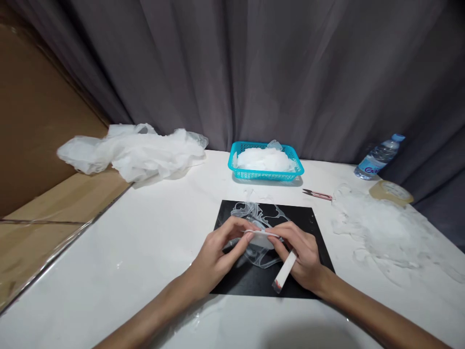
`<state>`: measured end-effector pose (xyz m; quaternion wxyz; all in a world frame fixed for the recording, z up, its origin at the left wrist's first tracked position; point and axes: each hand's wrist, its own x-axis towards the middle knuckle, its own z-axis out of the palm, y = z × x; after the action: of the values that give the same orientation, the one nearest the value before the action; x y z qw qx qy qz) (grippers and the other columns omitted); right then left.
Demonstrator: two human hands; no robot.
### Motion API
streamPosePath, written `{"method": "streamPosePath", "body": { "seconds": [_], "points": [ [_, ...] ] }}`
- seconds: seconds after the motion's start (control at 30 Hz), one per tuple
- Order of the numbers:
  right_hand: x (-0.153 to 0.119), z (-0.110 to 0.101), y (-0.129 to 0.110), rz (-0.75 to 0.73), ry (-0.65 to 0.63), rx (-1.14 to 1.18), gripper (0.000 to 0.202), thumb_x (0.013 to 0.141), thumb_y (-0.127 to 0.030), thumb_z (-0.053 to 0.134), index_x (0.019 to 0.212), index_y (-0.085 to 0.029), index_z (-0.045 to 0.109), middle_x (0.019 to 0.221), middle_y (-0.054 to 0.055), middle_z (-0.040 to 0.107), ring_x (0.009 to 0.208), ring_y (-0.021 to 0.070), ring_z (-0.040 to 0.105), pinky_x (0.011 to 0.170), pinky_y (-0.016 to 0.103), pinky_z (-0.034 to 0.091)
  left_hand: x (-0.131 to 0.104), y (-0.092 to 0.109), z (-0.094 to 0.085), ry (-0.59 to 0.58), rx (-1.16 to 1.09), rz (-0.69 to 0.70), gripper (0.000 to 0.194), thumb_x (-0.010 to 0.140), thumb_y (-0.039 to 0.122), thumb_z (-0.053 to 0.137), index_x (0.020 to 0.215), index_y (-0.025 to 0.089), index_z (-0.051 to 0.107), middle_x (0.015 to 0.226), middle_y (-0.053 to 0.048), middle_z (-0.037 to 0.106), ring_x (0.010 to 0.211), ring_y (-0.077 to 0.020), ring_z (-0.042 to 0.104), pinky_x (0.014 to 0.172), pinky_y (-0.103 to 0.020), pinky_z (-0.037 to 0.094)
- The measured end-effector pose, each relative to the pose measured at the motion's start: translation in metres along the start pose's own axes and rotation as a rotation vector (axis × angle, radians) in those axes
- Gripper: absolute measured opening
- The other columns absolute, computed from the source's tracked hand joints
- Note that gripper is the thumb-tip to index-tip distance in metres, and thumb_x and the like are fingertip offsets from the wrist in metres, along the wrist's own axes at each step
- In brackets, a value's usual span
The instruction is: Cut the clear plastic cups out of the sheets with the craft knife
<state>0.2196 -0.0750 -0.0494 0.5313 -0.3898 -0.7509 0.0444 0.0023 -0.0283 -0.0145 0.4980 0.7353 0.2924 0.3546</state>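
Observation:
Both hands meet over a black square mat [232, 286], a little above its middle. My left hand [221, 249] pinches one edge of a small white sheer fabric piece [262, 238] between thumb and fingers. The opposite edge is pinched by my right hand [300, 249]. A flat white stick-like handle [285, 272] with a dark, red-marked end also sticks out from under my right palm; its other end is hidden by the hand. Behind and below the fingers, a sheer scrap with white cut-out outlines [250, 211] lies loosely on the mat.
A turquoise basket [267, 175] of white fabric stands behind the mat. Pink-handled thread snips [317, 195] lie right of it. White sheer scraps [388, 228], a yellowish round container [394, 193] and a water bottle [378, 157] are at right. Bunched white fabric [152, 155] lies left, beside cardboard [54, 194].

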Motion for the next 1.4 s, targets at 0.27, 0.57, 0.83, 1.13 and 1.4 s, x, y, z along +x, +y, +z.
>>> {"method": "streamPosePath", "body": {
  "seconds": [0.27,0.57,0.83,1.13,1.4],
  "points": [
    [0.001,0.001,-0.006,-0.035,-0.049,-0.097,0.024,0.101,-0.011,0.059,0.124,-0.015,0.061,0.099,0.01,0.071,0.087,0.0178,0.071,0.065,0.026,0.058,-0.011,-0.006,-0.005,-0.006,0.205,0.124,0.014,0.106,0.018,0.058,0.115,0.026,0.066,0.11,0.001,0.076,0.107,-0.0136,0.073,0.094,-0.024,0.057],
    [-0.003,0.004,-0.001,-0.064,-0.047,-0.104,0.018,0.102,-0.007,0.054,0.117,-0.016,0.058,0.096,0.009,0.069,0.088,0.0183,0.07,0.071,0.027,0.059,-0.011,-0.003,-0.002,0.089,0.251,0.229,0.021,0.099,0.013,0.069,0.115,0.026,0.065,0.105,0.003,0.078,0.097,-0.0105,0.076,0.089,-0.017,0.059],
    [-0.004,0.004,0.0,-0.053,-0.035,-0.101,0.017,0.103,-0.008,0.053,0.116,-0.018,0.058,0.095,0.007,0.069,0.087,0.0184,0.07,0.074,0.029,0.059,-0.011,-0.003,0.001,0.102,0.289,0.27,0.028,0.097,0.015,0.072,0.122,0.025,0.062,0.103,0.001,0.076,0.093,-0.0123,0.076,0.083,-0.019,0.06],
    [-0.002,0.002,-0.006,-0.065,0.036,-0.151,0.016,0.102,-0.012,0.058,0.116,-0.02,0.06,0.093,0.006,0.069,0.085,0.0195,0.067,0.066,0.029,0.055,0.003,0.003,-0.002,-0.028,0.223,0.153,0.013,0.101,0.015,0.062,0.107,0.021,0.071,0.1,-0.003,0.073,0.091,-0.0158,0.069,0.083,-0.027,0.054],
    [-0.002,0.001,-0.003,-0.031,0.034,-0.196,0.012,0.103,-0.014,0.058,0.112,-0.021,0.059,0.094,0.006,0.067,0.083,0.0203,0.064,0.068,0.032,0.053,0.004,0.001,-0.005,-0.002,0.116,0.088,0.007,0.1,0.019,0.063,0.102,0.02,0.07,0.099,-0.004,0.074,0.093,-0.0175,0.07,0.084,-0.029,0.053]
  ]
}}
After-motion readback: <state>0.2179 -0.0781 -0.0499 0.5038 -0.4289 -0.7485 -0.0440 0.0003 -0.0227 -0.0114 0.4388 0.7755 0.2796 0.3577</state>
